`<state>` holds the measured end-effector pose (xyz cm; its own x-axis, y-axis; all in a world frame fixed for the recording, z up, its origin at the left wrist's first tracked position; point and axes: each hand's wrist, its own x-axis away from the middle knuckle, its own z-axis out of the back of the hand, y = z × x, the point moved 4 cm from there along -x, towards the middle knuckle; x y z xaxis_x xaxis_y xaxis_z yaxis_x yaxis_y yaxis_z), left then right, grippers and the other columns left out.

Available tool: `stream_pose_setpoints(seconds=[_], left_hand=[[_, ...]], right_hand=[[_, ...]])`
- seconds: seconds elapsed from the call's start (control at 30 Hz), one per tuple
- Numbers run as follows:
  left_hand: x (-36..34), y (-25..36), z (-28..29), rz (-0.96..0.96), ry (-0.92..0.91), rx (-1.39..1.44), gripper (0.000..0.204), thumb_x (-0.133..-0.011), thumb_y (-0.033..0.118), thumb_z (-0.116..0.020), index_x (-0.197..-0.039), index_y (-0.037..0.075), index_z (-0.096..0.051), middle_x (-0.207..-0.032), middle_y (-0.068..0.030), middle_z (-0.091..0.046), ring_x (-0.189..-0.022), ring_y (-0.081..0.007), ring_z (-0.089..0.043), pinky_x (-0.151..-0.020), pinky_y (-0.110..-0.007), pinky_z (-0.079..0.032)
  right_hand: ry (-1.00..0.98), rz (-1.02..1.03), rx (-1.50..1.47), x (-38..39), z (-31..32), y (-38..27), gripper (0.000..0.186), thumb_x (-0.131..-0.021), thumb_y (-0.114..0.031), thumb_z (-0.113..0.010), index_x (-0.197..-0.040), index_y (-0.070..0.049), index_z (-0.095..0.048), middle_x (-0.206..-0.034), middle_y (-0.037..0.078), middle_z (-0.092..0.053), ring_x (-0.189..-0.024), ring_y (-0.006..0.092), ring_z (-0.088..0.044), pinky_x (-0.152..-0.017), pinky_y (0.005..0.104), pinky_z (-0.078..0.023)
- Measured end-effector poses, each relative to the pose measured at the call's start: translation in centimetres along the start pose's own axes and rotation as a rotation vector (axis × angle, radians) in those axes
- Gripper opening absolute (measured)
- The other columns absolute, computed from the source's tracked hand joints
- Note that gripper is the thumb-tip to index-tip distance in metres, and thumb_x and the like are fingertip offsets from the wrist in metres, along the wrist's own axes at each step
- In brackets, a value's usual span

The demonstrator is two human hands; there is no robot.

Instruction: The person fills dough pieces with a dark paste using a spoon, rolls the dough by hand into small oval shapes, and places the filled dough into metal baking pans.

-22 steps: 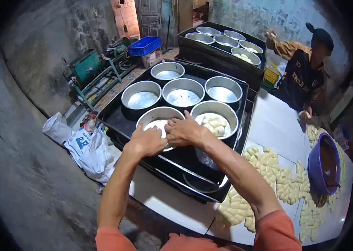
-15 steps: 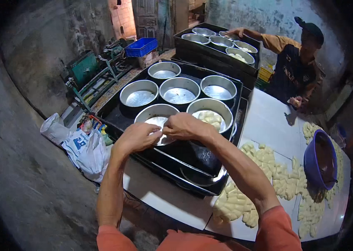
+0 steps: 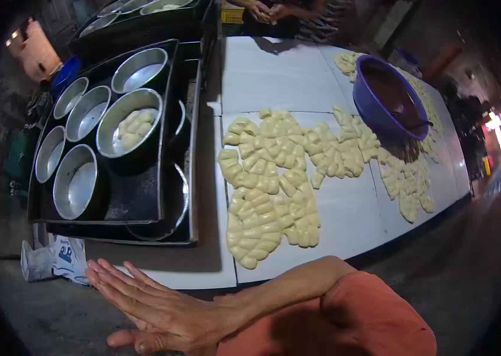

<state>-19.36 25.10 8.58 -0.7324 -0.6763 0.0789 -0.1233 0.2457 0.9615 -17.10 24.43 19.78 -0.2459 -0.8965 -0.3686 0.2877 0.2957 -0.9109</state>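
My right hand (image 3: 164, 311) is stretched out over the near left edge of the table, palm down, fingers extended and pointing left. Nothing shows in its grip. My left hand cannot be made out here. Beyond my right hand, a black tray (image 3: 126, 196) holds several round metal pans. One pan (image 3: 102, 133) has a small cluster of pale dough pieces (image 3: 136, 127) in it. The near pan (image 3: 78, 187) shows a bare bottom. Right of the tray, many soft dough pieces (image 3: 256, 216) lie pressed together in patches on the white tiled table (image 3: 268, 77).
A purple basin (image 3: 375, 110) with brown contents stands at the far right of the table, amid more dough. Another person's hands (image 3: 268, 12) are at the far edge. A second tray of pans (image 3: 144, 24) sits at the back left. White bags (image 3: 66, 258) lie at lower left.
The view has swung right, toward the dough. My right hand has left the near pan and drawn back to the table's near edge. My left hand has gone from sight.
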Motion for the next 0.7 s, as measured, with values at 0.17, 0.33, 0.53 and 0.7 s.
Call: stream_pose_setpoints(seconds=[0.17, 0.33, 0.53, 0.7], left_hand=[[2.3, -1.4, -5.8, 0.077, -0.101, 0.142, 0.056, -0.097, 0.036, -0.057, -0.140, 0.002, -0.046, -0.141, -0.0171, -0.048, -0.131, -0.0268, -0.046, -0.111, -0.038, -0.033], [4.2, -0.9, -10.6, 0.103, -0.173, 0.179, 0.057, -0.096, 0.036, -0.060, -0.139, 0.002, -0.047, -0.142, -0.0166, -0.047, -0.133, -0.0265, -0.044, -0.113, -0.038, -0.032], [7.6, -5.6, -12.3, 0.522, -0.334, -0.169, 0.055, -0.090, 0.038, -0.070, -0.126, -0.002, -0.062, -0.131, -0.0183, -0.061, -0.125, -0.0273, -0.055, -0.115, -0.038, -0.028], [4.7, -6.4, -15.6, 0.001, -0.361, -0.686, 0.009, -0.080, 0.006, -0.076, -0.087, 0.000, -0.074, -0.109, -0.0181, -0.069, -0.100, -0.0248, -0.066, -0.084, -0.034, -0.051]], right_hand=[[0.318, -0.086, -0.519, 6.5, 7.5, 3.7, 0.088, -0.099, -0.063, -0.030, -0.155, 0.000, -0.006, -0.162, 0.023, -0.007, -0.151, 0.0328, -0.003, -0.121, 0.0430, -0.005], [0.353, -0.283, -0.415, 13.3, 10.3, 3.4, 0.082, -0.102, -0.058, -0.033, -0.156, -0.002, -0.007, -0.163, 0.020, -0.007, -0.151, 0.0299, -0.004, -0.121, 0.0397, -0.009], [0.924, -0.620, -0.229, 28.0, 22.3, 9.5, 0.032, -0.101, -0.023, -0.053, -0.119, 0.002, -0.061, -0.096, 0.003, -0.062, -0.077, 0.0060, -0.056, -0.068, 0.0218, -0.047], [0.527, -0.823, 0.655, 33.4, 23.6, 11.3, 0.036, -0.086, -0.034, -0.069, -0.106, -0.006, -0.064, -0.092, 0.011, -0.066, -0.079, 0.0294, -0.065, -0.069, 0.0412, -0.051]])
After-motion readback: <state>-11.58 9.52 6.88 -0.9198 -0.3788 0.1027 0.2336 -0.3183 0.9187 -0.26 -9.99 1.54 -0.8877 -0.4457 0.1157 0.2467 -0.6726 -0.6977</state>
